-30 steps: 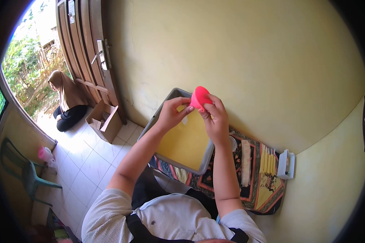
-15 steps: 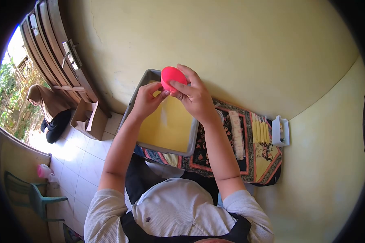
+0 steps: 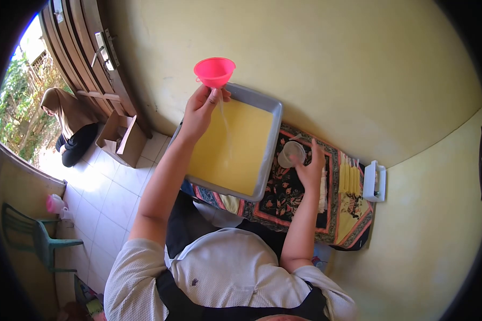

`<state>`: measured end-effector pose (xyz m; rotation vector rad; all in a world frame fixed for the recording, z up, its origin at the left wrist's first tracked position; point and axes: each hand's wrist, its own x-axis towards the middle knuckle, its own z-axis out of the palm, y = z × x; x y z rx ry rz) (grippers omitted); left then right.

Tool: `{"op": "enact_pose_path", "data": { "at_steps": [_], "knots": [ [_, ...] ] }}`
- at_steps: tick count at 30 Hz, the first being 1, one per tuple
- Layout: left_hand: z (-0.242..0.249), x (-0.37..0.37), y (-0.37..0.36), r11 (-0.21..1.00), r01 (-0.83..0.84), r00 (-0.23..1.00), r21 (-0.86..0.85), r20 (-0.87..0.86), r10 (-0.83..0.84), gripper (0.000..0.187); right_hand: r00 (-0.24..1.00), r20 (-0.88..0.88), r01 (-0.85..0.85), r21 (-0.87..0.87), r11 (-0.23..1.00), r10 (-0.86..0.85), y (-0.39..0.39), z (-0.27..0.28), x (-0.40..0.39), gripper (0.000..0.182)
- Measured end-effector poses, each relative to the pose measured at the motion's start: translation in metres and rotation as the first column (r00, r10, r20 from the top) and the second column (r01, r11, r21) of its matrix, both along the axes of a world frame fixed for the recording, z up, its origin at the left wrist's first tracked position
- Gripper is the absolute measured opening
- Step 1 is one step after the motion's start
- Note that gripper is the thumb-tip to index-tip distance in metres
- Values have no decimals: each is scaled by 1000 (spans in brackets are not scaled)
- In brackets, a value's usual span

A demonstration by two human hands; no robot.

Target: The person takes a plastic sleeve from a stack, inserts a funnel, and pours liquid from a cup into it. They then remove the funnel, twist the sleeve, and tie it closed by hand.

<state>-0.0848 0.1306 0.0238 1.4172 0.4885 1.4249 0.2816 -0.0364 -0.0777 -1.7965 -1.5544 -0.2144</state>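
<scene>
My left hand (image 3: 204, 104) is closed around the neck of a pink funnel (image 3: 215, 70), held upright above the far side of a grey tub (image 3: 277, 125). A narrow clear plastic sleeve (image 3: 224, 119) hangs from the same fingers. Yellow liquid (image 3: 233, 152) fills much of the tub below. My right hand (image 3: 311, 166) is open, its fingers apart, beside a clear plastic cup (image 3: 287, 155) on the patterned cloth (image 3: 281, 195). The thumb overlaps the cup's rim; whether it touches cannot be made out.
Filled yellow sleeves (image 3: 350, 177) lie in a row on the cloth, near a small white container (image 3: 374, 182). To the left, a person (image 3: 69, 125) sits by the open door (image 3: 85, 48), near a cardboard box (image 3: 122, 140). A green chair (image 3: 43, 243) stands lower left.
Both hands were together on the funnel. My left hand now holds it alone, tipped upright, while my right hand has let go and moved right and down to the cup.
</scene>
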Motion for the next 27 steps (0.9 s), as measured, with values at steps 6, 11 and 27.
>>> {"op": "enact_pose_path", "data": {
  "at_steps": [6, 11, 27],
  "knots": [
    [2, -2, 3, 995, 36, 997, -88, 72, -30, 38, 945, -327, -50, -89, 995, 18, -3, -36, -7, 123],
    [2, -5, 3, 991, 33, 998, -132, 56, -26, 37, 911, -411, -40, 0, 999, 37, 5, -32, -19, 117],
    [1, -3, 5, 998, 32, 999, -58, -9, -32, 33, 780, 127, -586, -192, 787, 612, 70, 90, -114, 96]
  ]
}}
